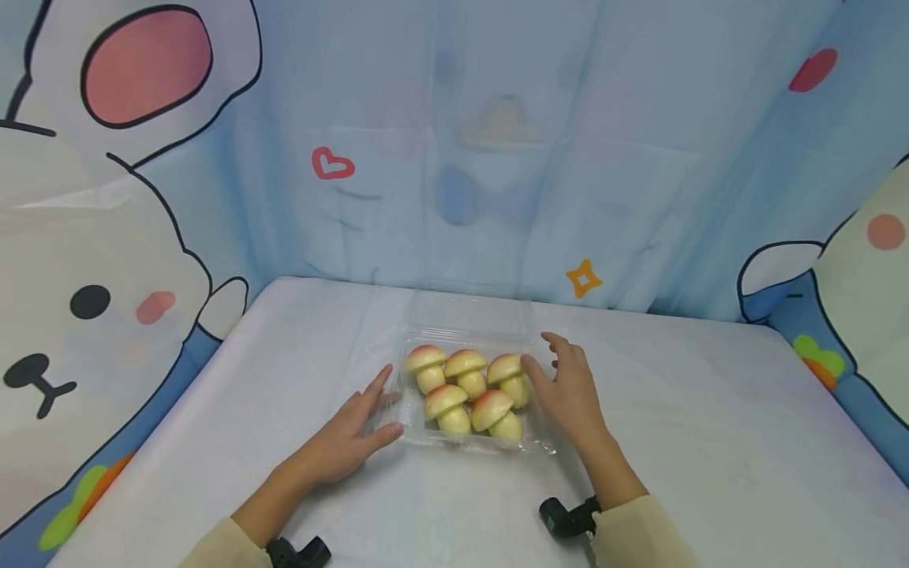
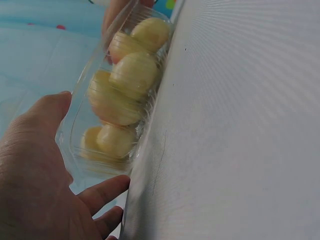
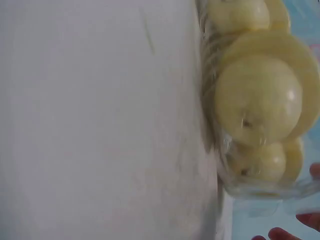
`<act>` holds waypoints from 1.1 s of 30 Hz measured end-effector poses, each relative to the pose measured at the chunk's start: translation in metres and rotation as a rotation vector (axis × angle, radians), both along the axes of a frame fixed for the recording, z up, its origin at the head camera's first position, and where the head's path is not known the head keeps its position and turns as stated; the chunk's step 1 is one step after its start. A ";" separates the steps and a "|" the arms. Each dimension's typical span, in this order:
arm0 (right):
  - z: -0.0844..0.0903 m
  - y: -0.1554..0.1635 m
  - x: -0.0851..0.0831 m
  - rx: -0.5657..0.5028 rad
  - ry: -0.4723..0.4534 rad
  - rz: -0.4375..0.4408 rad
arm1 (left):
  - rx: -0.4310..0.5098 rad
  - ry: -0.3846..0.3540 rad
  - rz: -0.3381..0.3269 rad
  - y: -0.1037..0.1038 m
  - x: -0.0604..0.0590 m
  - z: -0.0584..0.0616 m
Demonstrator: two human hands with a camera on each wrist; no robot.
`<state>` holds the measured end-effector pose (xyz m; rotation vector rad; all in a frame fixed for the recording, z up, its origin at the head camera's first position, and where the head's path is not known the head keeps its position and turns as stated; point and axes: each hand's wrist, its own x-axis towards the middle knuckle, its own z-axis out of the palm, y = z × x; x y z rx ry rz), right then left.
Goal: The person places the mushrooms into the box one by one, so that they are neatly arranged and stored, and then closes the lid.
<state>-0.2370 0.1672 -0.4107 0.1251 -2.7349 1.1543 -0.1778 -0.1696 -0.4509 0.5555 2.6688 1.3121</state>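
A clear plastic box (image 1: 472,394) is sitting on the white surface (image 1: 710,442), its lid standing open toward the blue curtain (image 1: 497,158) behind. Five mushroom-shaped buns (image 1: 469,390) are lying inside it, three in the far row and two in the near row. The left hand (image 1: 351,434) is resting flat on the surface with straight fingers touching the box's left edge. The right hand (image 1: 568,390) is lying relaxed against the box's right side, fingers loosely spread and gripping nothing.
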 end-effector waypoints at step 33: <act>-0.014 0.009 -0.050 -0.387 -0.360 0.070 | -0.004 0.003 -0.001 0.000 0.000 -0.001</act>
